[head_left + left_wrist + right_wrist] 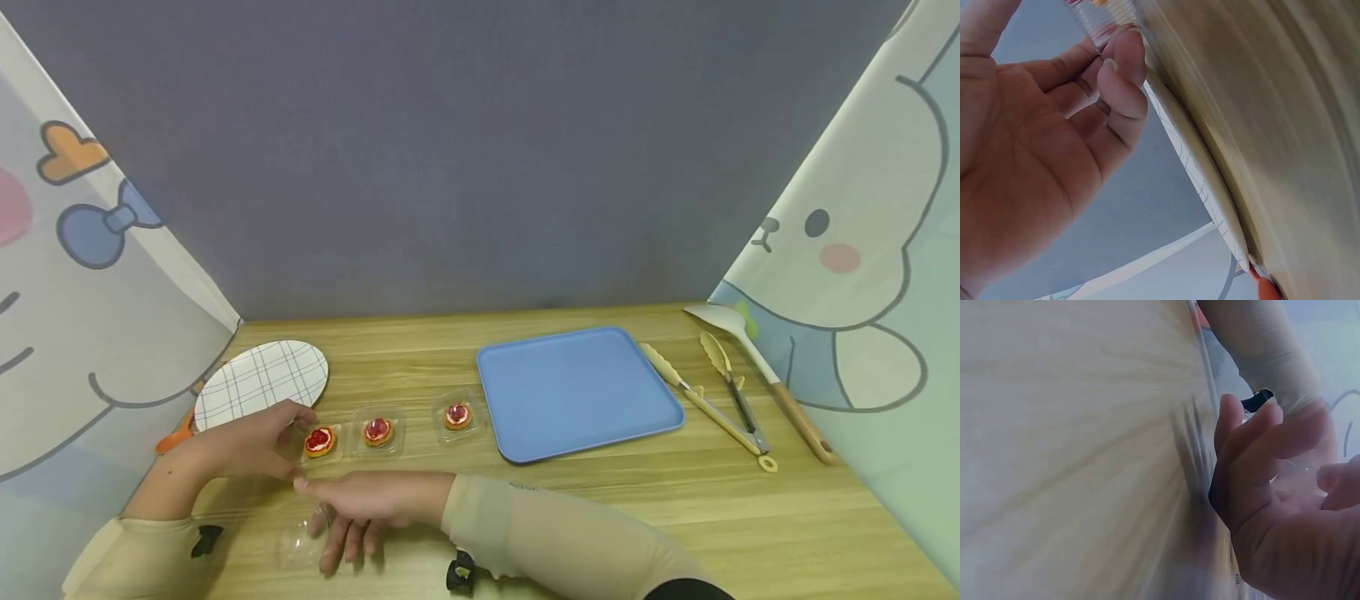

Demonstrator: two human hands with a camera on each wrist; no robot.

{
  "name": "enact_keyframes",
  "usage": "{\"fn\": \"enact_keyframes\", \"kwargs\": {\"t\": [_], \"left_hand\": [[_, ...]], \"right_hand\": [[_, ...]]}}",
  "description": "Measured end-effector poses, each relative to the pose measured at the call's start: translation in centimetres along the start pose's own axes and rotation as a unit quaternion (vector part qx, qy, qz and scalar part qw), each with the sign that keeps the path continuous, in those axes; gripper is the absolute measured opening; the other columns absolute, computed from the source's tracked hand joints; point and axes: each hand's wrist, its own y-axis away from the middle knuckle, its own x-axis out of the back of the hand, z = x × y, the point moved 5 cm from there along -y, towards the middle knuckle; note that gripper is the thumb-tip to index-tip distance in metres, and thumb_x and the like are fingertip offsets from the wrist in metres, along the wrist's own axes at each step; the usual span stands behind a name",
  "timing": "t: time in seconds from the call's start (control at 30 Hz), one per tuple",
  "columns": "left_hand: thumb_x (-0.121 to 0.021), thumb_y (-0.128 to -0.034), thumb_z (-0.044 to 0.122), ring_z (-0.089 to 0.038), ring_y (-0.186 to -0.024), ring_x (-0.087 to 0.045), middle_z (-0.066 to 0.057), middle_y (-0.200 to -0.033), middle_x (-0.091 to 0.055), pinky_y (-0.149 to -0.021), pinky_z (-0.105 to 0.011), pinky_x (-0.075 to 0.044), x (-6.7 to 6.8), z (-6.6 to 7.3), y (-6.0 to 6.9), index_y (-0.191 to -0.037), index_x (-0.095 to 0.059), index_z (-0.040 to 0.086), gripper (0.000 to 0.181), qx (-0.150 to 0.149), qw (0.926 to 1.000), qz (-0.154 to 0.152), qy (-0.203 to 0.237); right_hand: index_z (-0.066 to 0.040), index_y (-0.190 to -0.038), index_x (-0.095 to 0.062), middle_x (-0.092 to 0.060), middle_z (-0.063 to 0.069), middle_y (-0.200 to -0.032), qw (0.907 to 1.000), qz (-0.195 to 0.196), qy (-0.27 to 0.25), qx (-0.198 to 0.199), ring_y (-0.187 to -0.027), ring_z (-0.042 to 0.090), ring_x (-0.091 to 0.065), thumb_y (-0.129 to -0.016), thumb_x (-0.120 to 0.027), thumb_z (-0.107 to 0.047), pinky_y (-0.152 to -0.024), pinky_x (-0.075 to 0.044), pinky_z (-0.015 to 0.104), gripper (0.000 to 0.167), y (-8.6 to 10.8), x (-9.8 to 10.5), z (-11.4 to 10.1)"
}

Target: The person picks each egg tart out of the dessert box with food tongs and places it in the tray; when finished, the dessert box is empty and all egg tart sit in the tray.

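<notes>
My left hand [258,442] holds the left side of a clear plastic box [339,450] with a small red-topped tart [320,442] in it. In the left wrist view, the curled fingers [1124,94] meet the corner of that box [1100,25]; the thumb's tip lies outside the frame. Crossing in front of the left hand, my right hand [371,504] holds a clear plastic lid [302,542] near its thumb and index finger. The lid is faint, and only a glint shows between the fingers in the right wrist view. Two more boxed tarts, a middle one [378,432] and a right one [457,416], stand in a row.
A checked round plate [262,379] lies at the back left, with an orange utensil [174,440] beside it. The blue tray [577,387] is right of the tarts. Yellow-tipped tongs [720,408] and a white, wooden-handled utensil [765,367] lie farther right. Walls border the table.
</notes>
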Motion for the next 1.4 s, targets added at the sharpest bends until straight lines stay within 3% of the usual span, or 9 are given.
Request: {"fn": "enact_keyframes", "kwargs": {"t": [0.23,0.47,0.7,0.93,1.07,1.17,1.2,1.3,1.4], "left_hand": [[-0.094,-0.0723,0.029,-0.028,-0.119,-0.063,-0.015,-0.136,-0.064,-0.092,-0.03,-0.056,0.1,0.1,0.0,-0.138,-0.056,-0.001,0.082,-0.01,0.9999,0.002,0.003],[-0.096,-0.0751,0.032,-0.033,-0.122,-0.064,-0.017,-0.136,-0.064,-0.095,-0.038,-0.057,0.2,0.0,0.0,-0.138,-0.056,-0.001,0.082,-0.014,0.9999,0.0,0.002],[-0.094,-0.0712,0.027,-0.031,-0.125,-0.062,-0.014,-0.137,-0.063,-0.097,-0.035,-0.056,0.1,0.1,-0.3,-0.138,-0.057,0.002,0.08,-0.001,1.0,-0.002,0.01],[-0.096,-0.0709,0.029,-0.031,-0.122,-0.063,-0.015,-0.135,-0.063,-0.096,-0.04,-0.057,0.0,0.1,-0.3,-0.138,-0.055,0.0,0.084,-0.008,1.0,-0.003,0.003],[-0.096,-0.0708,0.03,-0.031,-0.122,-0.063,-0.014,-0.136,-0.062,-0.095,-0.039,-0.057,0.1,0.2,-0.3,-0.144,-0.053,-0.002,0.091,-0.008,0.9999,-0.001,-0.015],[-0.097,-0.0681,0.031,-0.026,-0.118,-0.063,-0.012,-0.136,-0.061,-0.091,-0.035,-0.057,0.3,0.4,-0.3,-0.147,-0.052,0.0,0.097,-0.004,0.9998,-0.002,-0.022],[-0.098,-0.0673,0.032,-0.024,-0.114,-0.063,-0.012,-0.136,-0.061,-0.088,-0.033,-0.056,0.4,0.5,-0.2,-0.148,-0.053,0.001,0.097,-0.002,0.9998,-0.002,-0.021],[-0.1,-0.0659,0.037,-0.02,-0.105,-0.06,-0.01,-0.137,-0.06,-0.079,-0.029,-0.053,0.7,0.7,0.0,-0.148,-0.055,0.006,0.098,0.012,0.9997,-0.001,-0.022],[-0.1,-0.0668,0.038,-0.018,-0.097,-0.057,-0.011,-0.139,-0.058,-0.075,-0.027,-0.05,1.3,1.1,0.3,-0.146,-0.056,0.008,0.096,0.016,0.9995,0.001,-0.027]], "right_hand": [[-0.004,-0.115,-0.066,-0.079,0.029,-0.095,1.0,0.001,0.0,-0.007,-0.046,0.017,-0.057,-0.108,-0.038,-0.07,-0.04,-0.043,0.026,0.073,-0.8,0.3,-0.1],[0.001,-0.141,-0.06,-0.082,0.021,-0.091,0.9995,0.01,0.03,0.004,-0.047,0.018,-0.059,-0.109,-0.037,-0.068,-0.04,-0.043,0.026,0.08,-1.0,-0.1,-0.9],[-0.015,-0.156,-0.051,-0.082,0.013,-0.08,0.9948,0.03,0.096,0.016,-0.048,0.016,-0.062,-0.11,-0.035,-0.065,-0.042,-0.045,0.027,0.07,-0.5,0.0,-1.7],[-0.023,-0.15,-0.059,-0.079,0.008,-0.072,0.9853,0.066,0.157,0.01,-0.049,0.019,-0.066,-0.109,-0.039,-0.065,-0.044,-0.048,0.029,0.062,0.3,0.6,-2.1],[-0.021,-0.145,-0.064,-0.079,0.006,-0.071,0.9796,0.084,0.182,0.015,-0.051,0.021,-0.068,-0.109,-0.039,-0.066,-0.046,-0.051,0.031,0.062,1.0,1.6,-2.2],[-0.016,-0.123,-0.075,-0.078,0.003,-0.069,0.9728,0.097,0.209,0.021,-0.051,0.02,-0.067,-0.108,-0.041,-0.067,-0.048,-0.054,0.033,0.063,1.8,2.3,-2.4],[-0.015,-0.122,-0.074,-0.078,0.001,-0.068,0.9703,0.101,0.218,0.024,-0.051,0.02,-0.068,-0.107,-0.042,-0.067,-0.049,-0.056,0.034,0.063,2.1,2.6,-2.6],[-0.007,-0.129,-0.07,-0.077,0.0,-0.068,0.9628,0.116,0.242,0.03,-0.052,0.021,-0.069,-0.106,-0.049,-0.066,-0.053,-0.059,0.037,0.066,3.3,3.3,-3.1],[-0.011,-0.155,-0.05,-0.077,0.0,-0.073,0.9553,0.121,0.266,0.045,-0.055,0.022,-0.072,-0.105,-0.055,-0.063,-0.055,-0.061,0.037,0.072,4.2,4.3,-3.7]]}}
